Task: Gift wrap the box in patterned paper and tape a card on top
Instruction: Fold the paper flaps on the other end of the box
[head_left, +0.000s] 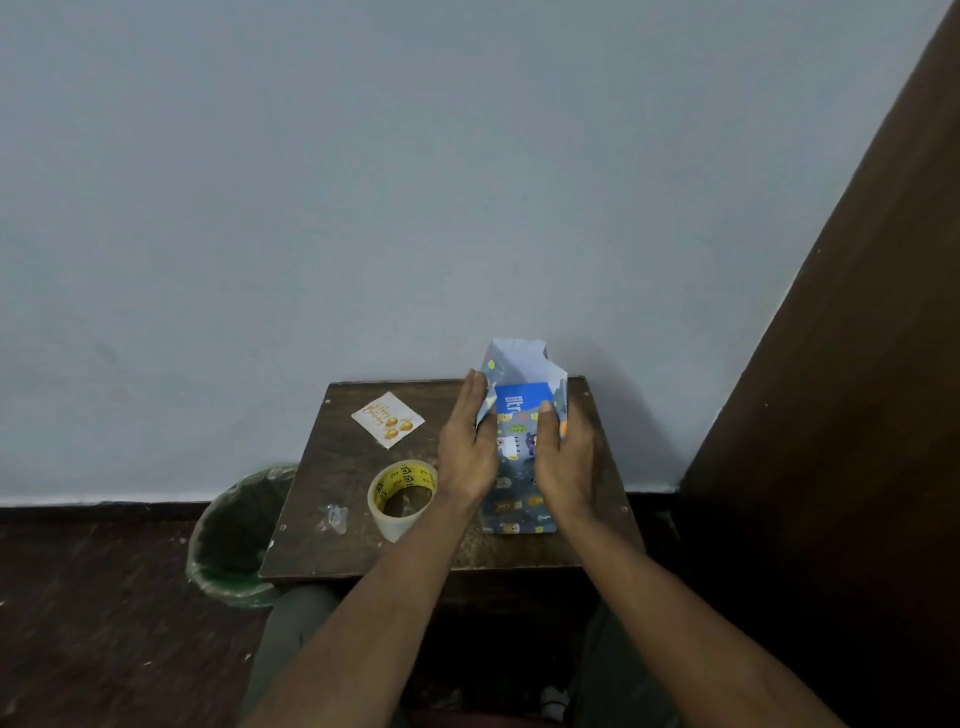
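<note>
A blue box (521, 401) lies on the small wooden table (343, 457), wrapped along its length in grey-blue paper with cartoon animals (517, 499). The far end of the paper stands open and shows the box's blue end face. My left hand (467, 447) lies with straight fingers against the left side of the package. My right hand (563, 457) lies along the right side, thumb on top near the blue end. A white card with gold balloons (388, 419) rests at the table's far left.
A roll of clear tape with a yellow core (401, 499) stands left of the package, a crumpled scrap of tape (336, 517) beside it. A green-lined bin (234, 535) sits on the floor at the left. A wall is behind, a dark wooden panel (857, 415) at the right.
</note>
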